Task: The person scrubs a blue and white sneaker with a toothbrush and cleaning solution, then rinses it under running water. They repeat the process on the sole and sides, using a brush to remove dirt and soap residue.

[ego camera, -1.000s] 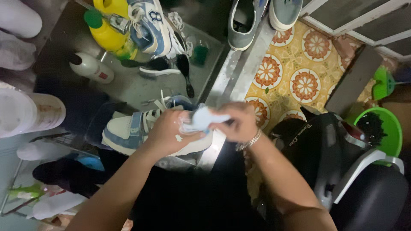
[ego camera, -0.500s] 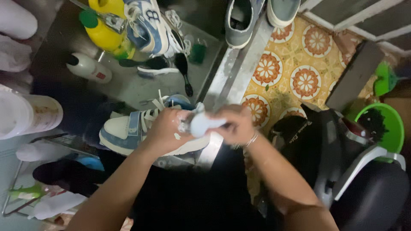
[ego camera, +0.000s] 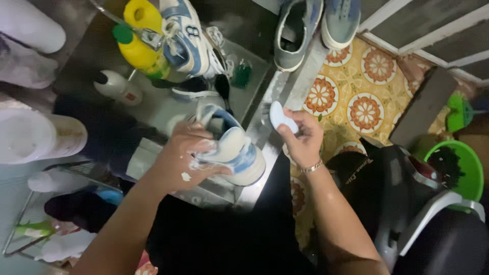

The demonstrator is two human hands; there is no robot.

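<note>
While left hand (ego camera: 178, 163) fingers grip sneaker (ego camera: 232, 153), right hand (ego camera: 304, 140) pinches white insole (ego camera: 281, 117), green bucket (ego camera: 471, 168) holding dark clutter.

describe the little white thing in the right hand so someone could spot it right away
Start at the metal sink edge beside the orange-flowered floor tiles. Just there the right hand pinches a small white oval piece, smooth and flat. Unlike the white-and-blue sneaker gripped by the soapy left hand, it is plain and far smaller.
</note>
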